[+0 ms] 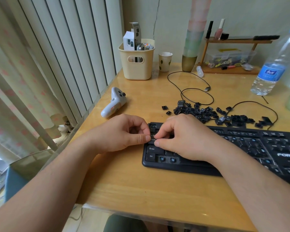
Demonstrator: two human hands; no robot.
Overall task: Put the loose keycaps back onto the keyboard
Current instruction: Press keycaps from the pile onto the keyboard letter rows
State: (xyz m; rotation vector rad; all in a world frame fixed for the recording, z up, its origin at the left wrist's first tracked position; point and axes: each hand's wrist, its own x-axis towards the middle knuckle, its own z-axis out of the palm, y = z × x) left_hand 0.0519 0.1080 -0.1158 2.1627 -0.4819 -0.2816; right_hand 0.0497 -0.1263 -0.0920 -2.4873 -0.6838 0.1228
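Note:
A black keyboard (241, 148) lies on the wooden desk, most of its sockets bare; Shift and Ctrl caps sit at its left end. A pile of loose black keycaps (213, 114) lies just behind it. My left hand (124, 133) and my right hand (182, 136) meet over the keyboard's left edge. Both have curled fingers whose tips press on the Caps Lock keycap (152, 139) in the left column. My right palm hides the keys beneath it.
A white game controller (113, 102) lies left of the keycaps. A beige bin (136, 61), a paper cup (165, 61), a water bottle (273, 64) and a small wooden shelf (231, 67) stand at the back. The keyboard's black cable (196, 91) loops across the desk.

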